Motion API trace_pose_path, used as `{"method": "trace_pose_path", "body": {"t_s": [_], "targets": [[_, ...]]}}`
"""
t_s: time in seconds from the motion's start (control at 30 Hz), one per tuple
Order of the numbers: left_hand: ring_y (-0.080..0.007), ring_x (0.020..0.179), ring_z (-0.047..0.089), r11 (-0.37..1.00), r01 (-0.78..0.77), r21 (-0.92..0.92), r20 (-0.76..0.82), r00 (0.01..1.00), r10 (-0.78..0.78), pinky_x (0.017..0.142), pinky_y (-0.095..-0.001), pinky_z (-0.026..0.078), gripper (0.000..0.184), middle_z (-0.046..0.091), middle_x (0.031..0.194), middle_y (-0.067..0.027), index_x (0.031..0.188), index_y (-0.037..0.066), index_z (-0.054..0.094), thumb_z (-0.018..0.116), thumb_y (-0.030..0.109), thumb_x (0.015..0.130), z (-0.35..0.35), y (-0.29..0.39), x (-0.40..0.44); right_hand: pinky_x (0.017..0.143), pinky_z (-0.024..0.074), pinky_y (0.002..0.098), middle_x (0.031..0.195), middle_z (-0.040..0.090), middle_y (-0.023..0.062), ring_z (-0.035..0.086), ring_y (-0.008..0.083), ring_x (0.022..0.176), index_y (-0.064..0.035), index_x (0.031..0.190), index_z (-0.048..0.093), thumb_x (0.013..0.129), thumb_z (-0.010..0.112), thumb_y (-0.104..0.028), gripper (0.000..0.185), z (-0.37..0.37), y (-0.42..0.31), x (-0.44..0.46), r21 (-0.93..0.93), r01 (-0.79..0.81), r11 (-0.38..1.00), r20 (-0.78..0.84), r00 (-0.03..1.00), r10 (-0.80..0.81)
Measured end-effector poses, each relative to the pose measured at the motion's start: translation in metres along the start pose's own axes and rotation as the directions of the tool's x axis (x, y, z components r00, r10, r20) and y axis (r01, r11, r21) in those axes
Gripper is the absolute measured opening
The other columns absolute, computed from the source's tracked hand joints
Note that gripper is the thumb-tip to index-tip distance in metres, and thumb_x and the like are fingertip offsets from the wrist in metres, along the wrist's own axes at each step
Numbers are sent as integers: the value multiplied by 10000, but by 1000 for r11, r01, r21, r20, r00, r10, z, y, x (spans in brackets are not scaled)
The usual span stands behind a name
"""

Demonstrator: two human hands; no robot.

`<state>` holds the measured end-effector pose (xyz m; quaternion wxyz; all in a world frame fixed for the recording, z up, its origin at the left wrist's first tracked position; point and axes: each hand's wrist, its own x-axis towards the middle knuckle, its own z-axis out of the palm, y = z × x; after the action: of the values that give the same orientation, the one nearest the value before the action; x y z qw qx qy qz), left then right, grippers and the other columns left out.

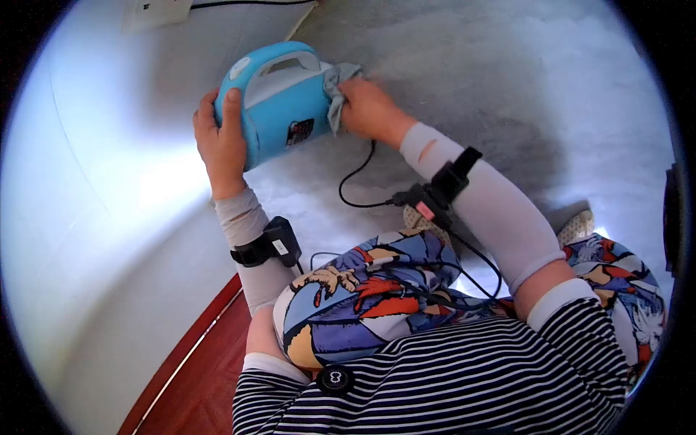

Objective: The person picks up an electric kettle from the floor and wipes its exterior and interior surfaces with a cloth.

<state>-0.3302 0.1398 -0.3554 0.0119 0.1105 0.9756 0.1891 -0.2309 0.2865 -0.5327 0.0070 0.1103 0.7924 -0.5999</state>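
A light-blue, rounded appliance [290,109] with a white-lined carry handle and a dark label on its side is held up, tilted. Its exact kind cannot be made out. My left hand [222,141] grips its left end, thumb on the near side and fingers behind. At the right end, a crumpled grey cloth [339,93] lies against the appliance. My right hand [371,109] is closed on that cloth, and its fingertips are partly hidden by the folds.
A pale wall [94,181] rises at the left, with a white socket box [156,13] and black cable at the top. Grey floor [464,65] lies beyond my hands. Dark red wood [206,377] is at lower left. Straps with black modules and cables [362,203] are on my forearms.
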Motion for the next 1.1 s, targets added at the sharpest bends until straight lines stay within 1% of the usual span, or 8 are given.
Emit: {"method": "trace_pose_path", "body": {"t_s": [0.2, 0.37, 0.43, 0.63, 0.7, 0.87, 1.03, 1.1], "targets": [[-322, 1088, 567, 995, 42, -94, 27, 999, -39, 950, -387, 436, 654, 586, 1196, -219, 1226, 1, 608, 575, 577, 918, 12, -18, 2, 890, 499, 495, 1010, 660, 279, 629, 458, 965, 39, 1069, 667, 799, 528, -85, 329, 75, 19, -75, 236, 66, 970, 22, 997, -73], [-340, 1089, 582, 980, 182, -84, 87, 981, -175, 950, -395, 449, 739, 567, 1246, -253, 1275, -33, 558, 512, 620, 933, 13, -17, -5, 901, 495, 425, 1149, 647, 262, 630, 404, 1033, 34, 1122, 652, 838, 547, -143, 350, 52, 38, -60, 361, -210, 908, 163, 973, 160], [-355, 1103, 587, 960, 273, -55, 132, 955, -264, 948, -404, 457, 775, 554, 1276, -268, 1304, -47, 528, 494, 635, 936, 10, -21, -5, 847, 499, 341, 1087, 689, 134, 651, 245, 963, 23, 1145, 645, 883, 541, -88, 302, 34, 46, -44, 567, -510, 646, 397, 857, 328], [-406, 1123, 593, 960, 220, 171, 389, 881, -271, 937, -424, 493, 1040, 571, 1201, -340, 1406, -107, 341, 524, 750, 846, 4, -43, -13, 817, 478, 362, 1052, 672, 159, 629, 244, 931, 15, 1089, 652, 924, 556, -235, 315, 20, 110, -27, 717, -466, 518, 346, 884, 315], [-386, 1071, 621, 940, 293, 173, 433, 835, -340, 840, -427, 538, 1001, 570, 1203, -313, 1399, -67, 354, 488, 762, 854, 4, -51, -17, 812, 474, 351, 1070, 674, 112, 621, 215, 931, 24, 1092, 649, 920, 554, -204, 301, -17, 74, -29, 797, -573, 190, 435, 764, 477], [-339, 963, 665, 852, 516, 89, 480, 727, -491, 766, -366, 554, 999, 613, 1088, -288, 1297, -130, 424, 471, 767, 862, 2, -33, -37, 817, 480, 350, 1032, 686, 106, 624, 226, 915, 19, 1098, 655, 901, 556, -195, 307, -7, 62, -28, 840, -423, 339, 271, 870, 412], [-380, 1030, 640, 947, 293, 134, 430, 843, -322, 895, -388, 510, 1055, 592, 1163, -344, 1386, -166, 306, 450, 750, 882, 14, -43, -43, 848, 493, 382, 1034, 686, 192, 637, 329, 933, 28, 1103, 648, 864, 587, -259, 378, -9, 37, -22, 651, -159, 742, 52, 985, 165], [-396, 1060, 627, 964, 227, 138, 340, 903, -262, 926, -382, 495, 1063, 587, 1184, -345, 1427, -165, 255, 457, 731, 892, 20, -49, -44, 856, 490, 314, 1057, 683, 112, 631, 194, 941, 34, 1178, 617, 885, 611, -179, 363, -7, 21, -19, 529, -34, 848, -15, 999, 49]]}}
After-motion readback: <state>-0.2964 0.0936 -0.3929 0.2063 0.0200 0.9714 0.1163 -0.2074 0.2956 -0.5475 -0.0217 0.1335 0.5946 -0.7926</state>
